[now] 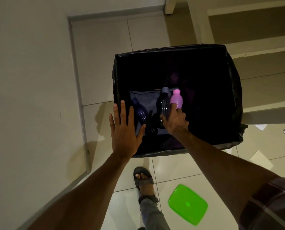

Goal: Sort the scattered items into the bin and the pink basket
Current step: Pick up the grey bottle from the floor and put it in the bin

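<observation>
The left hand (124,130) was spread flat and empty over the near-left rim of the black-lined bin (234,90). The right hand (175,121) held a dark bottle (163,103) and a pink bottle (176,98) together over the bin. Both seemed light, stiff, slippery plastic; gripping the bodies suits best.
</observation>
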